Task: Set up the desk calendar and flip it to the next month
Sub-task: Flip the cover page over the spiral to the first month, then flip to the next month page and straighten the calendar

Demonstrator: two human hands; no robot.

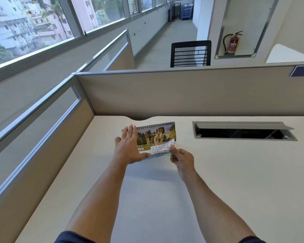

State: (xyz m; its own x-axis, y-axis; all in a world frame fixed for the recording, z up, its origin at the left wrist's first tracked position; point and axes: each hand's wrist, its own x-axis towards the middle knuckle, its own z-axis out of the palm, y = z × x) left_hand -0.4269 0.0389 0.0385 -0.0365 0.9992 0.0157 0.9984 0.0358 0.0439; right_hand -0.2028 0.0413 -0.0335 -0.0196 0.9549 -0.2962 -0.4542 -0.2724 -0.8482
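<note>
A spiral-bound desk calendar (158, 135) sits on the pale desk (165, 190), a little beyond the middle. Its front page shows a rocky landscape photo above a March date grid. My left hand (128, 146) lies flat with fingers spread over the calendar's left part, covering that side. My right hand (182, 159) pinches the lower right corner of the pages between thumb and fingers, and the bottom edges of several pages are fanned and lifted there. Whether the calendar stands upright or leans back I cannot tell.
A grey partition (182, 92) runs along the desk's far edge and another (42, 120) along its left side. An open cable hatch (244, 131) is set into the desk to the right of the calendar. A black chair (190, 53) stands beyond the partition.
</note>
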